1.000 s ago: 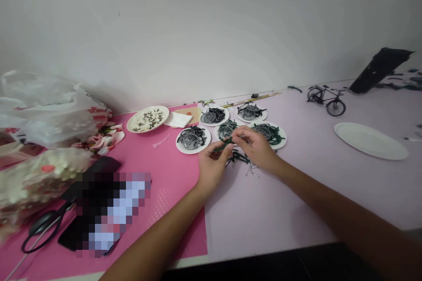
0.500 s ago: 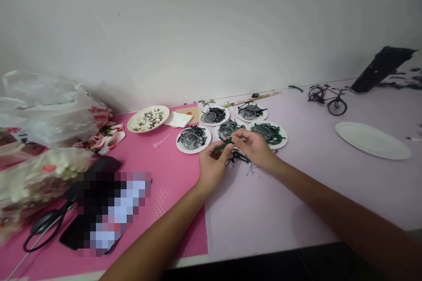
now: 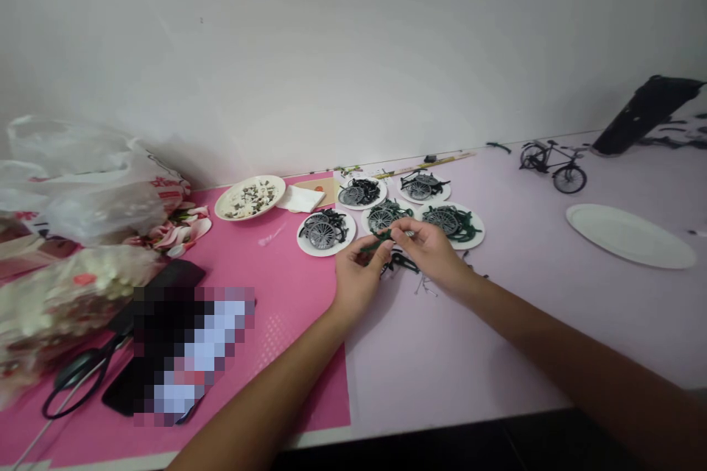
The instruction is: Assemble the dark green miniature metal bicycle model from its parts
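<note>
My left hand (image 3: 360, 265) and my right hand (image 3: 423, 243) meet over the front of the plates, their fingers closed on a small dark green plastic part (image 3: 380, 241). Its exact shape is mostly covered by my fingers. Just below lie loose dark green and black pieces (image 3: 404, 262) and several thin silvery pins (image 3: 425, 287). Behind my hands, a plate of green parts with a grey spoked wheel (image 3: 381, 217) is partly hidden. Another green-part plate (image 3: 473, 237) stands right of it. Plates with black parts (image 3: 325, 229), (image 3: 361, 193), (image 3: 424, 186) surround them.
A small assembled black model bicycle (image 3: 555, 165) stands at the right, with a white oval plate (image 3: 630, 235) nearer me and a dark tube-like object (image 3: 646, 116) behind. On the left are a bowl (image 3: 221, 210), plastic bags (image 3: 93, 184), and a phone-like device (image 3: 182, 360).
Both hands stay together on the green part, with only slight finger movement. The whole view has shifted a little, so things sit slightly farther right.
</note>
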A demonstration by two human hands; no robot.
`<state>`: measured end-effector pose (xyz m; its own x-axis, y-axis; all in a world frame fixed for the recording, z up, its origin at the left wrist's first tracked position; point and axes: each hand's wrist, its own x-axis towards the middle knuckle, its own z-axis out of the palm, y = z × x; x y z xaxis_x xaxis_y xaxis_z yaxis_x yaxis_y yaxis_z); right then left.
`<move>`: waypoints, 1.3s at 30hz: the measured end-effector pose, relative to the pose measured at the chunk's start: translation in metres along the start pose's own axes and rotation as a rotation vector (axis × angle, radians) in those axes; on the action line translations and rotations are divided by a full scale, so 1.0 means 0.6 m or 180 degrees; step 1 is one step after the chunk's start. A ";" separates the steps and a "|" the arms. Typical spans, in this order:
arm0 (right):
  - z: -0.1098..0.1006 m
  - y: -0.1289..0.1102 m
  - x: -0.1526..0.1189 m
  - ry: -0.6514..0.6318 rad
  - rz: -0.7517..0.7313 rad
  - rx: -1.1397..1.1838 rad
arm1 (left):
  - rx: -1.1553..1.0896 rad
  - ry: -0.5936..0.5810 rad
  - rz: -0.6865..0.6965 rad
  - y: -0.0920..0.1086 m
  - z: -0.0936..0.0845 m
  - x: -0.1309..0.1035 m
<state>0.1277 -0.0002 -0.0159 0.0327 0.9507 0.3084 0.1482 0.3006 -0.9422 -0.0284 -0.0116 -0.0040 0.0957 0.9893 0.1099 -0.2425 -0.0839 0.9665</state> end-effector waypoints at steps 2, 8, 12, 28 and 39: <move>0.001 0.003 0.000 0.0053 -0.0052 -0.0064 | 0.0034 0.0017 0.0032 -0.001 -0.001 0.000; 0.002 0.010 0.000 0.0071 -0.0144 -0.0074 | 0.0139 0.0000 0.0090 -0.003 -0.001 0.001; 0.003 0.016 -0.002 0.0067 -0.0124 -0.0048 | 0.0112 0.0011 0.0092 -0.004 -0.001 0.001; 0.004 0.005 -0.005 0.0157 -0.0800 -0.0424 | 0.0228 -0.0048 0.0196 -0.009 -0.004 0.000; 0.008 0.001 -0.007 0.0180 -0.0760 -0.0217 | 0.0173 0.0018 0.0240 -0.005 -0.007 0.006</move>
<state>0.1231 -0.0038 -0.0184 0.0438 0.8470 0.5298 0.2245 0.5084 -0.8314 -0.0313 -0.0071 -0.0075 0.0735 0.9806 0.1818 -0.1960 -0.1645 0.9667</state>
